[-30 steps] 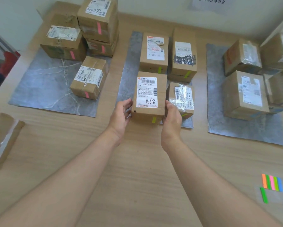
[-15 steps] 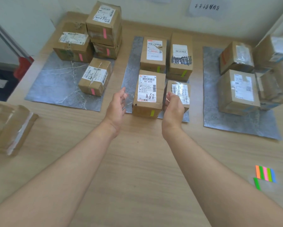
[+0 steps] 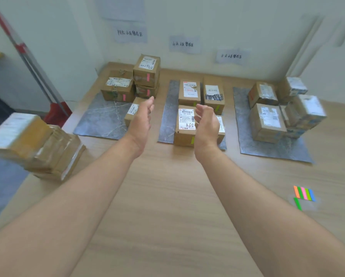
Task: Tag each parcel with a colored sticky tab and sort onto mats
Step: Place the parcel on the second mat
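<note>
Cardboard, taped and stiff, the A68 parcel (image 3: 184, 126) sits at the front edge of the middle mat (image 3: 168, 116). It looks light, and is best held by its two long sides. The left hand (image 3: 142, 120) and right hand (image 3: 206, 124) hover apart, each grip slack and empty. A neighbouring box (image 3: 221, 132) crowds the parcel's right side. Bare worktop (image 3: 167, 196) lies nearer the person.

Beyond your fingers (image 3: 150, 100) a pale wall (image 3: 247, 27) runs across, with handwritten paper signs (image 3: 184, 44) taped to it. Left of your fingers a second wall (image 3: 63, 47) meets it in a corner, and a red-and-white pole (image 3: 33, 62) leans there. Beneath them spreads a light wooden surface (image 3: 167, 196), evenly lit.
</note>
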`<state>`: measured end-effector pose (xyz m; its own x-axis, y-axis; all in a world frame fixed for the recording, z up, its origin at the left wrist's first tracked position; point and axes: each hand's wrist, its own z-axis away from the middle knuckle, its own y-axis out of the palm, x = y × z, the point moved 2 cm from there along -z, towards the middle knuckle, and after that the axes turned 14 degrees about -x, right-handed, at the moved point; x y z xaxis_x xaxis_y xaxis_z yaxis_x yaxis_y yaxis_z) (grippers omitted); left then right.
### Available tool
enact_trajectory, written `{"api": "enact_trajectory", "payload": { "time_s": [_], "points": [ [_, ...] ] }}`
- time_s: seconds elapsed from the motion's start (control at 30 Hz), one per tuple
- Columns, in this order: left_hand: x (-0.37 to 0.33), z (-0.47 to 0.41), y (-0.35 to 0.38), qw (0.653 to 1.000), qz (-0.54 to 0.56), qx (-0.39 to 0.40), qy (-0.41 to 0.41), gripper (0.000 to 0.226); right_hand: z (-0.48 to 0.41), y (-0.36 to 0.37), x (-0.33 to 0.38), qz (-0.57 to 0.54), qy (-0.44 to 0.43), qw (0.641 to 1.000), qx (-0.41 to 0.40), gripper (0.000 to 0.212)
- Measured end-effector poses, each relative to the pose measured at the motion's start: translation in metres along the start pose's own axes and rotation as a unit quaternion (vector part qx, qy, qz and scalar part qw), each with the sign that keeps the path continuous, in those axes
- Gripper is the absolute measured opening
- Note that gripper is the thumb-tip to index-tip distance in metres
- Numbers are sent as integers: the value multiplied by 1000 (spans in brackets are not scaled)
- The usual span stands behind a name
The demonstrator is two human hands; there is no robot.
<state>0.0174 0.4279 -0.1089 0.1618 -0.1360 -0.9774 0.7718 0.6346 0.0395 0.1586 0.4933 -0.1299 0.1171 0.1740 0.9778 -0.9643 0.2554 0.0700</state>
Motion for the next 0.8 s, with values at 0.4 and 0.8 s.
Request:
{"api": "enact_trajectory", "payload": {
  "time_s": [0.4,0.8],
  "points": [
    [-114,70,-125,995,18,69,70,75,171,36,92,-37,-109,993,-4,31],
    [-170,118,-179,989,21,75,127,64,241,36,143,-61,-159,985,-4,32]
  ]
}}
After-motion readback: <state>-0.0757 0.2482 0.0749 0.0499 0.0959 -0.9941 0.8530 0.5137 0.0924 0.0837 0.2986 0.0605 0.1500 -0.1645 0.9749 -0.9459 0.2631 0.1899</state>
